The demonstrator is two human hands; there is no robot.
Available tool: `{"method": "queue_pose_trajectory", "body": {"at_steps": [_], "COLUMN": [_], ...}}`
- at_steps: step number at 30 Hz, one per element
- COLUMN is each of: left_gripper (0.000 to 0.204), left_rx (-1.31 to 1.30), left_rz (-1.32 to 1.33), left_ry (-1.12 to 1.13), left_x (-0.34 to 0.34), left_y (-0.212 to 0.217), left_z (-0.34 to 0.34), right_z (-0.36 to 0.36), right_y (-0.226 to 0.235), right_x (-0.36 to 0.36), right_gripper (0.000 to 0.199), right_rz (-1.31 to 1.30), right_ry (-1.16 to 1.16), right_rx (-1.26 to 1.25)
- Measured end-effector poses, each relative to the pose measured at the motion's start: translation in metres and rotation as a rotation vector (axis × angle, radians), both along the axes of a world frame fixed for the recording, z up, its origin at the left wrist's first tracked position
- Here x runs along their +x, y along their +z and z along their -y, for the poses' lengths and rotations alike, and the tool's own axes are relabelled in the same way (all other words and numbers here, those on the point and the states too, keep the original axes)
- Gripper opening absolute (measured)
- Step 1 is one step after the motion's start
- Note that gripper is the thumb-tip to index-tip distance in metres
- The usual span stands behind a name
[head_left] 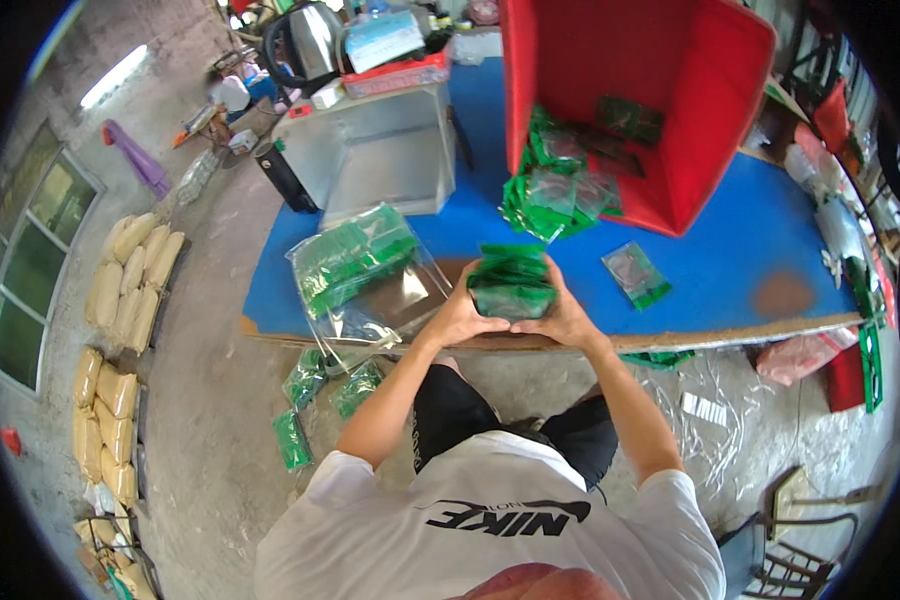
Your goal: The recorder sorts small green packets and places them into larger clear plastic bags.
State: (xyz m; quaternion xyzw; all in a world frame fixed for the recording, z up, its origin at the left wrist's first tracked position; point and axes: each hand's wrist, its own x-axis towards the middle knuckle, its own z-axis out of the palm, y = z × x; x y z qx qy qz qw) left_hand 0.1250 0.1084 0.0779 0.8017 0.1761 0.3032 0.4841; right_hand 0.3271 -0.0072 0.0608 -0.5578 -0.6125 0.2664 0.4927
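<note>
Between my two hands, near the table's front edge, is a thick stack of green-edged plastic packets (513,285). My left hand (460,318) is closed round the stack's left side, and my right hand (564,318) grips the right side; the thumbs come together at the near edge. To the left lies a transparent plastic bag (410,290) with green packets (355,260) inside, its loose end toward my left forearm. One flat packet (635,275) lies to the right of my right hand. Beyond the stack, more loose packets (560,195) spill from a tipped red bin (715,110).
The blue tabletop (720,265) has a worn front edge. A translucent plastic box (390,160) stands at back left, with a kettle (310,45) behind it. Filled green bags (292,440) lie on the floor. Tan sacks (135,265) are stacked further left; a chair (800,540) stands lower right.
</note>
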Motion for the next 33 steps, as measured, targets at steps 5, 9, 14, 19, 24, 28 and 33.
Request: {"method": "queue_pose_trajectory", "body": {"at_steps": [5,9,14,19,24,28,33], "left_gripper": [0.109,0.126,0.136,0.134,0.129,0.126,0.114], "left_rx": [-0.062,-0.317,-0.4,-0.496,-0.119,-0.416,-0.332], "left_rz": [-0.154,0.021,0.144,0.21,0.021,0.246,0.259], "left_ry": [-0.085,-0.142,-0.188,-0.163,-0.163,-0.158,-0.106], "left_x": [0.0,0.015,0.015,0.019,0.019,0.017,0.019], "left_y": [-0.001,0.012,-0.003,0.017,0.004,0.014,0.002], "left_z": [-0.026,-0.015,-0.025,-0.017,-0.031,-0.018,-0.006], "right_z": [-0.006,-0.016,-0.02,-0.021,-0.013,-0.015,-0.021], "right_y": [0.012,0.011,0.012,0.022,0.018,0.031,0.021], "right_x": [-0.018,-0.013,-0.009,-0.011,-0.008,-0.009,-0.013], "right_gripper": [0.112,0.113,0.113,0.111,0.107,0.108,0.105], "right_rz": [-0.008,0.013,0.1,-0.015,0.143,0.02,0.125], "right_ry": [-0.158,-0.142,-0.114,-0.116,-0.114,-0.06,-0.071], "right_rx": [-0.039,0.1,-0.043,-0.036,0.055,-0.062,-0.013]}}
